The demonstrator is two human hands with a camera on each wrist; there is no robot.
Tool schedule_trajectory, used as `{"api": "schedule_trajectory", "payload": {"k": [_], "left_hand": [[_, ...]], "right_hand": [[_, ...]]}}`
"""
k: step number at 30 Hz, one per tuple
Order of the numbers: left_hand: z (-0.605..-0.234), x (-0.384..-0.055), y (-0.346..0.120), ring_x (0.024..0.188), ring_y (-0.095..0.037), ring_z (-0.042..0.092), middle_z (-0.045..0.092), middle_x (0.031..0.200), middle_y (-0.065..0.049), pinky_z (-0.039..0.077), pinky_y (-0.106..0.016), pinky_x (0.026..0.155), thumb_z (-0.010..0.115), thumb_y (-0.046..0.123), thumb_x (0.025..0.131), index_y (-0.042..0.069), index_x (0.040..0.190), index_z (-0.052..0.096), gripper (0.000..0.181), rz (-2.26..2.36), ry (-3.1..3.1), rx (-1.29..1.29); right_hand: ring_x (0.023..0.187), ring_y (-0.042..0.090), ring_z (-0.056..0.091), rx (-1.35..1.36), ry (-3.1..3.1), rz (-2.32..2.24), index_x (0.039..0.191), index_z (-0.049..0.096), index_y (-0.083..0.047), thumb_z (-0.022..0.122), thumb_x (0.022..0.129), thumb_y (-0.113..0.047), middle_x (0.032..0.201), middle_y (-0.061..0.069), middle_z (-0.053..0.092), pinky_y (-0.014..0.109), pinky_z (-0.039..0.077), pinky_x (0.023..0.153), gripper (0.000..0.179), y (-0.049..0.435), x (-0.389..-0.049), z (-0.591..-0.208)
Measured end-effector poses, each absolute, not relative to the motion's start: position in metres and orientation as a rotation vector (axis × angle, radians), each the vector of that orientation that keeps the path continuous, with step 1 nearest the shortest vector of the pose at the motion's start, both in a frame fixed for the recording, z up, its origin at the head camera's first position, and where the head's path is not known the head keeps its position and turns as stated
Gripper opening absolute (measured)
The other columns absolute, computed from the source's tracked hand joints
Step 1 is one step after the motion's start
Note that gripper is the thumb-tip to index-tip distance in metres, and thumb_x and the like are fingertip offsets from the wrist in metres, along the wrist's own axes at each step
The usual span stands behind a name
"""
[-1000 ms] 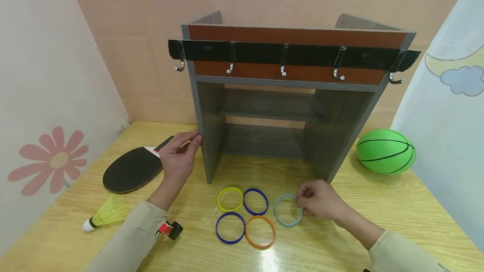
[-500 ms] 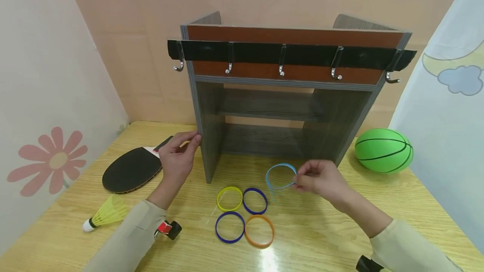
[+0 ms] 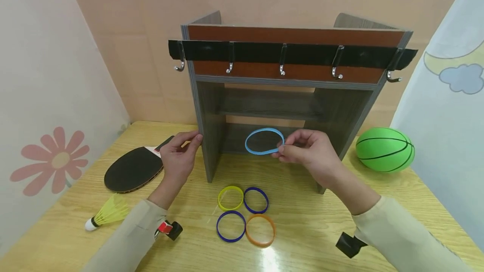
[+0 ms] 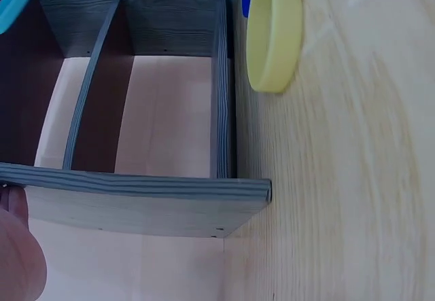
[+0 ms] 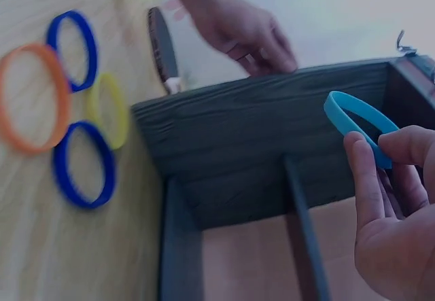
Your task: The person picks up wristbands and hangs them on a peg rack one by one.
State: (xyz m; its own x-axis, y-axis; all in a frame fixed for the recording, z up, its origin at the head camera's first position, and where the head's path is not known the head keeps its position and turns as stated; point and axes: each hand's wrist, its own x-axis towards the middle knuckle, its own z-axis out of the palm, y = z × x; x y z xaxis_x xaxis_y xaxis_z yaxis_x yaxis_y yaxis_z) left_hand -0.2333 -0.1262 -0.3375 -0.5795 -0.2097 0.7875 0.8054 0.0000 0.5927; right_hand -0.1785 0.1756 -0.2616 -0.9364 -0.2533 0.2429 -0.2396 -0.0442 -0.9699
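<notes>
My right hand (image 3: 311, 152) pinches a light blue wristband (image 3: 264, 141) between thumb and fingers. It holds the band up off the table, in front of the lower part of a grey wooden shelf rack (image 3: 209, 137). In the right wrist view the light blue wristband (image 5: 357, 117) sticks out from the fingertips. My left hand (image 3: 179, 154) grips the front edge of the rack's left side panel with thumb and curled fingers. Along the rack's top runs a black strip (image 3: 257, 53) with several metal hooks (image 3: 282, 69), none bearing a band.
On the table before the rack lie a yellow wristband (image 3: 230, 187), two dark blue wristbands (image 3: 231, 241) and an orange wristband (image 3: 261, 245). A table tennis bat (image 3: 132, 171) and a yellow shuttlecock (image 3: 109, 212) lie left. A green ball (image 3: 385, 150) sits right.
My right hand has lifted the light blue wristband off the table and carried it up and leftward, toward the rack. The left hand stays at the side panel.
</notes>
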Motion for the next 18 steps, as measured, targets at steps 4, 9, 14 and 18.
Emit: {"api": "schedule_trajectory", "payload": {"k": [4, 9, 14, 18], "left_hand": [[-0.337, -0.233, -0.127, 0.080, -0.016, 0.065, 0.069, 0.088, -0.010, 0.056, -0.027, 0.075, 0.069, -0.005, 0.083, -0.015, 0.092, 0.068, 0.014, -1.694, -1.524, -0.631], [-0.327, -0.224, -0.124, 0.081, -0.015, 0.064, 0.068, 0.088, -0.016, 0.055, -0.023, 0.075, 0.066, -0.011, 0.083, -0.019, 0.092, 0.065, 0.013, -1.728, -1.541, -0.624], [-0.332, -0.229, -0.126, 0.081, -0.016, 0.065, 0.068, 0.089, -0.012, 0.055, -0.024, 0.075, 0.067, -0.009, 0.084, -0.018, 0.093, 0.065, 0.014, -1.744, -1.538, -0.623], [-0.334, -0.230, -0.126, 0.080, -0.015, 0.065, 0.069, 0.088, -0.009, 0.055, -0.024, 0.075, 0.067, -0.011, 0.083, -0.019, 0.092, 0.065, 0.012, -1.761, -1.515, -0.626]], "right_hand": [[0.081, 0.029, 0.069, -0.601, 2.102, -2.227, 0.081, 0.062, 0.000, 0.064, 0.084, 0.010, 0.086, 0.016, 0.066, 0.042, 0.055, 0.077, 0.011, 0.163, -0.178, -0.247], [0.082, 0.029, 0.069, -0.638, 2.001, -2.264, 0.081, 0.063, 0.000, 0.063, 0.085, 0.011, 0.088, 0.018, 0.066, 0.041, 0.055, 0.078, 0.012, 0.146, -0.178, -0.232], [0.081, 0.028, 0.069, -0.644, 1.882, -2.334, 0.082, 0.062, 0.001, 0.062, 0.085, 0.012, 0.086, 0.019, 0.066, 0.040, 0.055, 0.079, 0.011, 0.125, -0.178, -0.219], [0.080, 0.027, 0.069, -0.693, 1.823, -2.375, 0.081, 0.062, 0.001, 0.061, 0.085, 0.013, 0.087, 0.018, 0.065, 0.039, 0.055, 0.079, 0.013, 0.107, -0.180, -0.209]]}}
